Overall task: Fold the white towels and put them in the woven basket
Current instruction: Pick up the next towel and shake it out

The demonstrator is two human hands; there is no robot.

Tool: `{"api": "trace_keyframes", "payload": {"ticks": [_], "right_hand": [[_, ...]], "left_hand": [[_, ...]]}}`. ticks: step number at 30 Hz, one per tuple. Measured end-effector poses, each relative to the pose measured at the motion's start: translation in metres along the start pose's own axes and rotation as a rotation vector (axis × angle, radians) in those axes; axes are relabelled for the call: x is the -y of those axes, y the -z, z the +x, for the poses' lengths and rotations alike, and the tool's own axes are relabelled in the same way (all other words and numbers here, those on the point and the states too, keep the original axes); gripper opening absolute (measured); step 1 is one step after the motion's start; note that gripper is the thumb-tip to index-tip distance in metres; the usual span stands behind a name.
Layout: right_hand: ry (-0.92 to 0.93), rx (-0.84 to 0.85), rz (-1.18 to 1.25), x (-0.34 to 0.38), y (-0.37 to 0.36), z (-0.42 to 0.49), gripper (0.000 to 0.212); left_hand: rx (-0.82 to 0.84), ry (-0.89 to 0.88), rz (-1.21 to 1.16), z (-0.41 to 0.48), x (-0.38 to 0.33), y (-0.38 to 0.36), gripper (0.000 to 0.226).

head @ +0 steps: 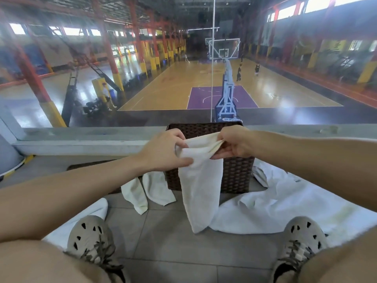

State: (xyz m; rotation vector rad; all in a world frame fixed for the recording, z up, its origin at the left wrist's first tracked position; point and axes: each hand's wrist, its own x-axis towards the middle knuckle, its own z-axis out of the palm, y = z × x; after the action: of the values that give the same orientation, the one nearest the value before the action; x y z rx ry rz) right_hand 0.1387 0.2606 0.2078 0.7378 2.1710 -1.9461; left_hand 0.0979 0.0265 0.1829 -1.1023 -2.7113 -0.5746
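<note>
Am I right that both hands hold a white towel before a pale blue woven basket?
No: the woven basket is dark brown, not pale blue, as the head view shows. The left hand and right hand do hold the white towel before it.

Your dark woven basket (234, 176) stands upright on the tiled floor (163, 242). One white towel (201, 190) hangs lengthwise in front of it, bunched at the top. A crumpled towel (146, 190) lies beside its lower left corner; a larger towel (285, 205) lies spread on its right.
</note>
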Motion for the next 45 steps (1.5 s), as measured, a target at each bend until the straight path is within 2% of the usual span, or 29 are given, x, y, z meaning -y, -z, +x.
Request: {"api": "trace_keyframes", "payload": {"ticks": [1,3,6,10,12,14,17,19,20,21,23,24,26,28,30,32,35,39,41,43,45], "right_hand": [[-0.011,0.01,-0.004,-0.001,0.001,-0.001,0.028],[-0.024,0.031,-0.057,-0.001,0.005,-0.002,0.023],[-0.005,0.028,-0.207,0.004,0.012,0.0,0.022],[-0.014,0.091,-0.413,0.025,0.03,-0.004,0.021],[0.017,0.136,-0.616,0.04,0.04,-0.01,0.039],[0.135,0.128,-0.868,0.053,0.041,-0.017,0.073],[0.485,0.095,-1.213,0.053,0.017,-0.022,0.12],[0.651,0.13,-1.319,0.037,-0.009,-0.019,0.131],[0.692,0.158,-1.314,0.029,-0.022,-0.014,0.122],[0.731,0.17,-1.278,0.022,-0.034,-0.009,0.097],[0.821,0.135,-1.207,0.016,-0.056,-0.003,0.032],[0.867,0.108,-1.205,0.019,-0.063,-0.002,0.022],[0.947,0.086,-1.248,0.031,-0.076,-0.012,0.015],[0.994,0.084,-1.291,0.046,-0.086,-0.023,0.013],[1.022,0.077,-1.363,0.057,-0.09,-0.031,0.013],[1.044,0.073,-1.419,0.063,-0.091,-0.04,0.014],[1.082,0.065,-1.432,0.065,-0.088,-0.049,0.017],[1.061,0.022,-1.327,0.062,-0.072,-0.044,0.027],[0.983,-0.007,-1.26,0.055,-0.059,-0.038,0.038],[0.838,-0.04,-1.188,0.039,-0.044,-0.022,0.036],[0.681,-0.054,-1.049,0.008,-0.026,0.001,0.035]], "left_hand": [[-0.039,0.016,-0.012,0.003,0.0,-0.003,0.028],[-0.1,0.087,-0.059,0.009,0.002,-0.005,0.015],[-0.152,0.178,-0.154,0.018,0.007,-0.001,0.011],[-0.193,0.178,-0.153,0.02,0.006,0.009,0.006],[-0.192,0.168,-0.161,0.02,0.003,0.015,0.007],[-0.186,0.15,-0.162,0.02,0.003,0.02,0.012],[-0.153,0.102,-0.179,0.02,0.005,0.025,0.022],[-0.101,0.074,-0.183,0.018,0.006,0.03,0.037],[-0.069,0.05,-0.177,0.017,0.007,0.032,0.042],[-0.04,0.026,-0.157,0.014,0.007,0.036,0.044],[-0.024,-0.003,-0.104,0.007,0.01,0.047,0.044],[-0.04,0.0,-0.095,0.002,0.013,0.053,0.046],[-0.085,0.051,-0.142,-0.012,0.027,0.063,0.061],[-0.065,0.16,-0.297,-0.03,0.049,0.066,0.085],[0.015,0.262,-0.393,-0.05,0.072,0.056,0.1],[0.119,0.351,-0.427,-0.065,0.087,0.03,0.106],[0.187,0.402,-0.529,-0.078,0.096,-0.026,0.105],[0.3,0.444,-0.651,-0.094,0.096,-0.091,0.085],[0.323,0.514,-0.619,-0.101,0.103,-0.1,0.073],[0.397,0.551,-0.593,-0.105,0.126,-0.093,0.058],[0.481,0.57,-0.497,-0.108,0.151,-0.071,0.056]]}}
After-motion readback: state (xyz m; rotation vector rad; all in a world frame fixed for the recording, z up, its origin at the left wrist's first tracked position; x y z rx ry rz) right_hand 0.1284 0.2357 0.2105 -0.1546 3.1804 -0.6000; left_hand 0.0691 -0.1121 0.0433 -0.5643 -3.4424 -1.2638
